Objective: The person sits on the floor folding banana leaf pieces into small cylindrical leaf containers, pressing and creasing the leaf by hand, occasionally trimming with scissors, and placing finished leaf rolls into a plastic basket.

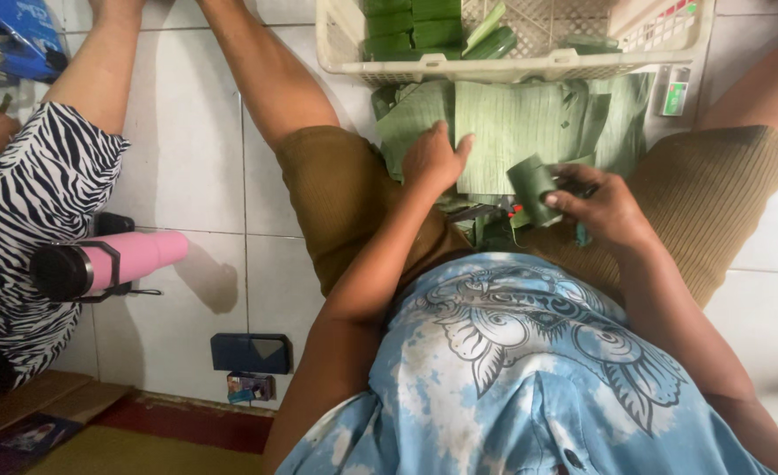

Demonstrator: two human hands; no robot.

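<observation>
Two hands are busy between your knees: your right hand (609,207) is closed around a rolled green leaf parcel (532,186), fingertips pinching its end, likely to keep the roll from springing open, while your left hand (435,160) lies flat and open, clamped on nothing, palm down on the stack of flat banana leaves (512,123), apparently pinning the top sheet or feeling for its edge. The parcel sits just at 3 o'clock of the left hand, held a little above the stack rather than resting on it. The leaves lie spread on the tiled floor (187,132) between your legs, close enough that either hand reaches them without leaning. At 12 o'clock of the stack stands a cream plastic basket (336,48) with finished green parcels (411,26) packed in rows at its left side, which looks like the place where done rolls go. Something dark with a red spot, perhaps a tool, lies under the parcel at 6 o'clock, too hidden to tell. Well off at 9 o'clock, a pink bottle (112,262) lies against another person's zebra-print clothing (37,202), and a dark blue box (250,352) rests on the floor at 7 o'clock.
</observation>
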